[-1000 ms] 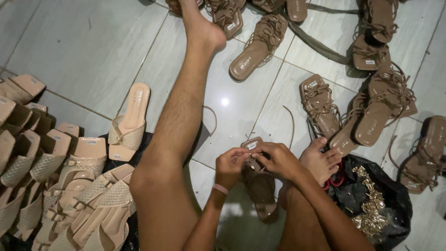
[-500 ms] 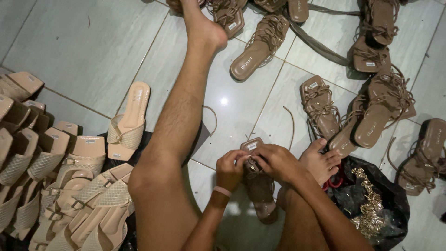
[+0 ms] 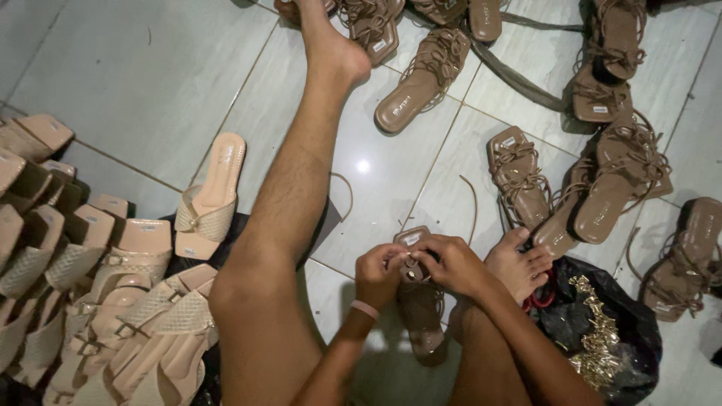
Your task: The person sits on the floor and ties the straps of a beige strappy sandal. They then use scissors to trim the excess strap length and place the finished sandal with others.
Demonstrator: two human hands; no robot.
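Head view: a brown sandal [image 3: 421, 316] at lower centre is being pinched at its top by left hand [image 3: 380, 272] and right hand [image 3: 451, 263], both closed; strapped sandals [image 3: 602, 188] are lying finished upper right, gold ornaments [image 3: 598, 338] remaining.

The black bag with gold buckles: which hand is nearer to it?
Right. The right hand works on the brown sandal, on the side toward the black bag. The left hand is on the sandal's far side from it.

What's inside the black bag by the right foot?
The black bag holds a heap of small gold metal pieces at its open mouth. Anything deeper is hidden by the folded plastic.
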